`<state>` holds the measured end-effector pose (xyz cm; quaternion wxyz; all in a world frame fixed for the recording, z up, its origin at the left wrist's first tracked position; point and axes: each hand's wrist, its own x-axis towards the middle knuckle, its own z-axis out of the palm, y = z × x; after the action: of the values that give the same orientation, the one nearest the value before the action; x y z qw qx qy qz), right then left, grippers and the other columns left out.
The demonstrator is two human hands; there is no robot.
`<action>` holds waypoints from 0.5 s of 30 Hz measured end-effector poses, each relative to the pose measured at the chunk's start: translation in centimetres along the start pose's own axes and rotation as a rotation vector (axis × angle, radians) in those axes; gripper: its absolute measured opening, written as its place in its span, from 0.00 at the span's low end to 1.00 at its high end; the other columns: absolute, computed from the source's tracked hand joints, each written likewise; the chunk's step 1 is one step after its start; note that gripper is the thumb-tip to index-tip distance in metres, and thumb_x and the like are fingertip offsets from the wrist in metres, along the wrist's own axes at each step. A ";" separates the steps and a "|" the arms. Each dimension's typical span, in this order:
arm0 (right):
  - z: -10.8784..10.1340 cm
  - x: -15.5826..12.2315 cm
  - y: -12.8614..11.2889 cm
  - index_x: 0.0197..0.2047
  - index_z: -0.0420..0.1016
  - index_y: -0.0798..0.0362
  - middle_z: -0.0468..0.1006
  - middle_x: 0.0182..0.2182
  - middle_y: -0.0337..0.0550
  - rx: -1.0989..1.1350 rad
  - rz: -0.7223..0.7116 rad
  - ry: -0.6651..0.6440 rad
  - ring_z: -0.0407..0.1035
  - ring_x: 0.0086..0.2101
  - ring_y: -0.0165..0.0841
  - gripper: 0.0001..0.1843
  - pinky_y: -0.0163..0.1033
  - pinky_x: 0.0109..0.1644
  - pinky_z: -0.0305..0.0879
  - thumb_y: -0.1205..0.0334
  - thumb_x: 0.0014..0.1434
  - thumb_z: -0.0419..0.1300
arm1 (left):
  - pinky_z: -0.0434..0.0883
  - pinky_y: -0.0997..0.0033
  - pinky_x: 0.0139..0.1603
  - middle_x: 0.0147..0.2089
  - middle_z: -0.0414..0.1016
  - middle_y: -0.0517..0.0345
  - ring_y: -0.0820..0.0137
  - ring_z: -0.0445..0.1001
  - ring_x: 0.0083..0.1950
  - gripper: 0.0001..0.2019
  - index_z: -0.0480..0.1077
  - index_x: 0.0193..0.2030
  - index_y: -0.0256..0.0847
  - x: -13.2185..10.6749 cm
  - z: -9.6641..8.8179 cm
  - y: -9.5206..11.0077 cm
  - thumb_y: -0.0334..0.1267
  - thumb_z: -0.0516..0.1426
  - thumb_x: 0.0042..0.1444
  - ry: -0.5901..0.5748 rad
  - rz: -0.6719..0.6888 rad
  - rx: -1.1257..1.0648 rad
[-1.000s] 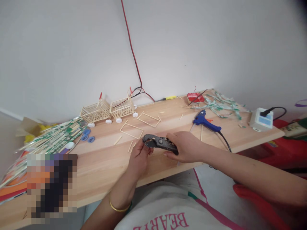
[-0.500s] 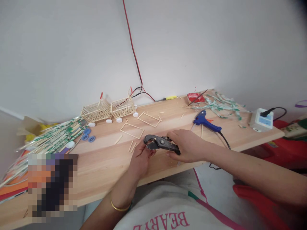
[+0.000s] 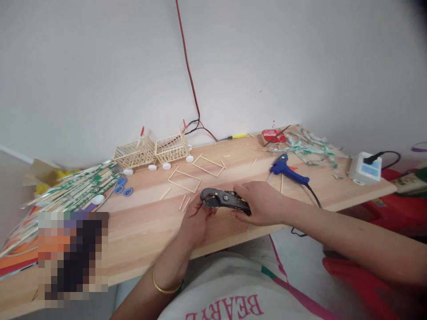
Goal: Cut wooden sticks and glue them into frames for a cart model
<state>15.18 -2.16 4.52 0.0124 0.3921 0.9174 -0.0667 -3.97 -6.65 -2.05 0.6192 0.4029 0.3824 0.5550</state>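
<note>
My right hand (image 3: 258,198) is wrapped round the handles of black pruning shears (image 3: 226,198), held over the front of the table with the jaws pointing left. At those jaws is my left hand (image 3: 196,220), its fingers drawn together; whatever they pinch is hidden behind the shears and the fingers. Just beyond lie short wooden sticks (image 3: 183,202) and a rectangular stick frame (image 3: 184,180). A second stick frame (image 3: 208,165) rests farther back.
Two small stick carts (image 3: 171,149) with white wheels stand by the wall. Blue wheels (image 3: 127,192) and bundled sticks (image 3: 76,189) are at left. A blue glue gun (image 3: 288,170), red tray (image 3: 274,136), plastic wrappers (image 3: 308,149) and power box (image 3: 365,168) occupy the right. A yellow-handled knife (image 3: 238,136) lies behind.
The shears' jaws look slightly closer together. Both hands otherwise keep nearly the same place, and the view has shifted a little.
</note>
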 end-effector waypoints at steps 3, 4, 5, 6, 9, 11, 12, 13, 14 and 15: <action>0.0 -0.1 0.0 0.35 0.64 0.53 0.76 0.28 0.45 -0.043 0.002 -0.018 0.70 0.29 0.38 0.17 0.36 0.28 0.47 0.46 0.53 0.52 | 0.56 0.74 0.29 0.25 0.60 0.63 0.77 0.55 0.26 0.14 0.70 0.36 0.38 0.0 -0.1 -0.2 0.47 0.59 0.51 0.005 -0.011 -0.019; 0.0 -0.1 0.0 0.35 0.65 0.53 0.76 0.27 0.45 -0.056 0.002 -0.023 0.70 0.28 0.38 0.17 0.36 0.27 0.47 0.46 0.54 0.51 | 0.55 0.74 0.29 0.25 0.60 0.63 0.77 0.54 0.26 0.14 0.71 0.37 0.38 -0.1 -0.1 -0.3 0.47 0.59 0.51 0.001 -0.009 -0.026; -0.1 -0.1 0.0 0.35 0.65 0.53 0.76 0.27 0.45 -0.068 0.003 -0.027 0.70 0.27 0.38 0.18 0.36 0.27 0.46 0.46 0.54 0.51 | 0.55 0.74 0.29 0.24 0.59 0.64 0.78 0.54 0.26 0.13 0.71 0.38 0.38 -0.1 -0.1 -0.3 0.46 0.59 0.51 -0.004 -0.006 -0.038; -0.1 -0.2 0.0 0.35 0.65 0.53 0.76 0.26 0.45 -0.078 0.003 -0.028 0.70 0.27 0.38 0.18 0.37 0.26 0.45 0.45 0.54 0.50 | 0.55 0.74 0.29 0.23 0.59 0.64 0.78 0.54 0.26 0.13 0.71 0.38 0.39 -0.1 -0.1 -0.3 0.46 0.59 0.52 -0.008 -0.005 -0.056; -0.1 -0.2 -0.1 0.35 0.66 0.53 0.76 0.26 0.46 -0.098 0.006 -0.031 0.70 0.26 0.38 0.19 0.37 0.26 0.44 0.45 0.55 0.50 | 0.55 0.75 0.28 0.23 0.57 0.65 0.78 0.54 0.25 0.11 0.72 0.38 0.39 -0.1 0.1 -0.1 0.44 0.60 0.52 -0.017 -0.012 -0.123; -0.1 -0.2 -0.1 0.35 0.66 0.54 0.76 0.26 0.47 -0.102 0.009 -0.035 0.70 0.26 0.38 0.19 0.37 0.25 0.44 0.45 0.55 0.49 | 0.55 0.75 0.28 0.23 0.56 0.64 0.78 0.53 0.25 0.10 0.72 0.36 0.39 -0.2 0.3 0.0 0.42 0.60 0.51 -0.021 -0.022 -0.155; -0.1 -0.2 -0.1 0.35 0.66 0.54 0.76 0.26 0.47 -0.103 0.009 -0.036 0.70 0.26 0.38 0.19 0.37 0.25 0.45 0.45 0.55 0.49 | 0.55 0.75 0.28 0.23 0.56 0.65 0.78 0.53 0.25 0.09 0.72 0.36 0.39 -0.2 0.3 0.1 0.42 0.60 0.51 -0.020 -0.028 -0.166; 0.0 -0.1 0.0 0.35 0.66 0.54 0.77 0.26 0.47 -0.104 0.008 -0.036 0.70 0.26 0.38 0.19 0.37 0.25 0.45 0.46 0.55 0.49 | 0.55 0.75 0.28 0.23 0.55 0.65 0.78 0.53 0.25 0.09 0.72 0.36 0.39 -0.2 0.4 0.2 0.42 0.60 0.51 -0.018 -0.036 -0.175; 0.0 -0.1 0.0 0.35 0.66 0.54 0.77 0.26 0.47 -0.105 0.006 -0.035 0.71 0.26 0.38 0.19 0.37 0.25 0.45 0.46 0.55 0.49 | 0.55 0.76 0.28 0.23 0.55 0.65 0.78 0.52 0.25 0.10 0.72 0.36 0.39 -0.2 0.4 0.2 0.42 0.61 0.51 -0.015 -0.043 -0.182; 0.1 0.0 0.1 0.35 0.67 0.54 0.77 0.25 0.47 -0.106 0.004 -0.034 0.71 0.26 0.38 0.19 0.36 0.25 0.45 0.46 0.55 0.49 | 0.55 0.76 0.28 0.22 0.55 0.65 0.78 0.52 0.24 0.10 0.72 0.36 0.39 -0.2 0.5 0.3 0.42 0.61 0.51 -0.011 -0.049 -0.186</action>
<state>15.26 -2.15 4.45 0.0491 0.3914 0.9186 -0.0246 -3.67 -6.83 -1.62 0.6693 0.3375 0.3354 0.5707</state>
